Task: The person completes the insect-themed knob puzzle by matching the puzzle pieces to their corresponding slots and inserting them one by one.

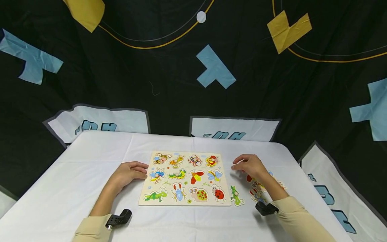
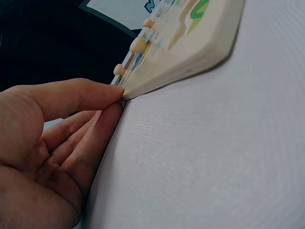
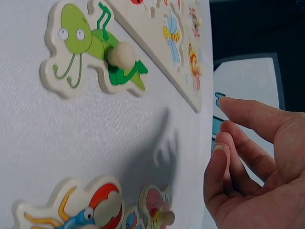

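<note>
A wooden insect puzzle board [image 1: 185, 202] lies flat on the white table, its pictures in three rows. Several spots hold pieces with round wooden knobs [image 2: 138, 45]. My left hand [image 1: 128, 174] touches the board's left edge with its fingertips, fingers nearly straight. To the right of the board, my right hand [image 1: 249, 165] hovers over the cloth with loosely bent fingers and nothing between them. Nearest the board's right edge lies a green grasshopper piece [image 3: 83, 38] with a knob. Under my right forearm, more loose pieces [image 1: 257, 195] lie together, partly hidden; one is a stag beetle [image 3: 107, 205].
The white tablecloth [image 1: 169, 225] covers the table up to the black backdrop [image 1: 169, 84]. Black wrist cameras sit on both wrists, the left one [image 1: 119, 218] and the right one [image 1: 266, 209]. White printed panels [image 1: 235, 127] hang beyond the table.
</note>
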The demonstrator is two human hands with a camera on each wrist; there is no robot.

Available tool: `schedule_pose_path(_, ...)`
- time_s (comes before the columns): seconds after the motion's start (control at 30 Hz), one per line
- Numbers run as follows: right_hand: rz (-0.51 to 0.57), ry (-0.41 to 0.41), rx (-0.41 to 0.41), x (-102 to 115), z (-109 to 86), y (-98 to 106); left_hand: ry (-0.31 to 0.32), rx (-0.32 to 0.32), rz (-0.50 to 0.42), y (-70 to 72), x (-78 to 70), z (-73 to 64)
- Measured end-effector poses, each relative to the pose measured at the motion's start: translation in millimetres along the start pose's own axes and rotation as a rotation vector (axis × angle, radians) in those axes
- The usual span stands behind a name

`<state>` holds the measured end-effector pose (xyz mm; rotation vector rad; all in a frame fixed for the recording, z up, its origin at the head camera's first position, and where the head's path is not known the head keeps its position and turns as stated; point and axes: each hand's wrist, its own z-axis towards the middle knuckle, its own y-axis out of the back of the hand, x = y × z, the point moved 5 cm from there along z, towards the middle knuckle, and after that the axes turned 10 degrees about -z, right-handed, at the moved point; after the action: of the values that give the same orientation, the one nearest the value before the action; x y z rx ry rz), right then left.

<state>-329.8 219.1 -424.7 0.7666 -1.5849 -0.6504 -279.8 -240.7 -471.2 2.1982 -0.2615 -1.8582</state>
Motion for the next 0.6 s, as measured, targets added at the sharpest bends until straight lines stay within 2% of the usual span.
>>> schedule_pose_path(0.6,-0.020,-0.041,-0.008,-32,-4.5,21,0.018,-0.012,-0.001,-1.3,1.3,-0.2)
